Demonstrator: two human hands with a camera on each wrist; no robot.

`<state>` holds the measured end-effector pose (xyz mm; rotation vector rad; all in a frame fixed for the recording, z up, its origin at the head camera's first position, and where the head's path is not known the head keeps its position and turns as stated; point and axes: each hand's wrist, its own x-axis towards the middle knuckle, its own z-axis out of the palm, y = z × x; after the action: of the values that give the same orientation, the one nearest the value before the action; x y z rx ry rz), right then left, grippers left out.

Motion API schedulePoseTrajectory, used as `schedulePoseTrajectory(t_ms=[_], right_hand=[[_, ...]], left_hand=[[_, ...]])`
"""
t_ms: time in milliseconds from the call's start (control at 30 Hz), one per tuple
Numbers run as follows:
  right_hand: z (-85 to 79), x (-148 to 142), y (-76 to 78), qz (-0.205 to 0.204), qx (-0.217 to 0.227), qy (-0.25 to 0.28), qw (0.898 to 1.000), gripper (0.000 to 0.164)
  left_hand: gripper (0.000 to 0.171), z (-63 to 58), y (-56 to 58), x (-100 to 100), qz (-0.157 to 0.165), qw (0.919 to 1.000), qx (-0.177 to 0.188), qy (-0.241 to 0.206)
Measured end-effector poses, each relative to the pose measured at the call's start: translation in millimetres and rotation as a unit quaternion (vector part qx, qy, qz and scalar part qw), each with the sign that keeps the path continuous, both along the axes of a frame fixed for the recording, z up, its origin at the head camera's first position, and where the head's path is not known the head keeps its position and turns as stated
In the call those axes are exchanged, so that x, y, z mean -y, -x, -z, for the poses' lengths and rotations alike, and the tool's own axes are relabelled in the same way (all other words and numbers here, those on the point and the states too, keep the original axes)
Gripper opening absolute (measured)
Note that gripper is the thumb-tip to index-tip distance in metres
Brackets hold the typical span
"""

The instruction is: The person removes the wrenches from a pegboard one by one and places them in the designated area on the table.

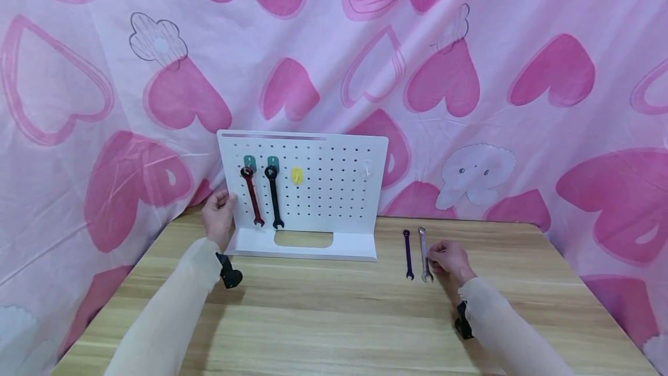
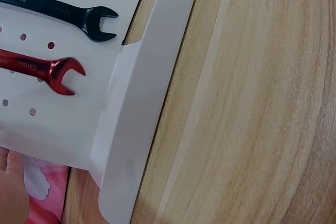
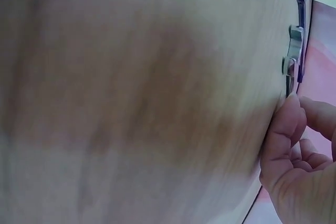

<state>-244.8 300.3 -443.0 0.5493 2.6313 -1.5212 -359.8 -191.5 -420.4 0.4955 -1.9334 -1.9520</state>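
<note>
At its left edge, the white pegboard [image 1: 334,190] is held by my left hand [image 1: 218,216]; only part of that hand [image 2: 13,195] shows in the left wrist view. Thumb and forefinger of my right hand [image 1: 451,260] pinch a silver combination wrench [image 1: 423,248] near its open-jaw end, on the table right of the board. The right wrist view shows this pinch, with the hand [image 3: 299,156] covering part of the silver wrench [image 3: 295,48]. Just left of it lies a smaller purple wrench [image 1: 408,254].
A red wrench [image 1: 253,196] and a black wrench [image 1: 273,197] hang from green hooks on the board. Right of them are a yellow hook [image 1: 297,176] and a clear hook [image 1: 367,168]. Behind the wooden table [image 1: 323,318] hangs a pink heart-patterned cloth [image 1: 323,33].
</note>
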Motion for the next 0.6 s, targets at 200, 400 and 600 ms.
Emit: schedulePoseTrajectory(t_ms=[200, 400, 600], right_hand=[[-8.6, 1.2, -1.8, -0.012, -0.016, 0.008, 1.000, 0.024], [-22.0, 17.1, -0.2, -0.034, -0.064, 0.024, 0.997, 0.028], [-31.1, 42.1, 2.1, -0.051, -0.107, 0.057, 0.991, 0.030]], left_hand=[[0.036, 21.9, 21.0, 8.6, -0.001, 0.9998, -0.018, -0.007], [0.041, 49.1, 43.7, 19.8, -0.005, 0.9990, -0.045, -0.007], [0.034, 12.4, 9.0, 4.1, -0.003, 0.9997, -0.021, -0.009]])
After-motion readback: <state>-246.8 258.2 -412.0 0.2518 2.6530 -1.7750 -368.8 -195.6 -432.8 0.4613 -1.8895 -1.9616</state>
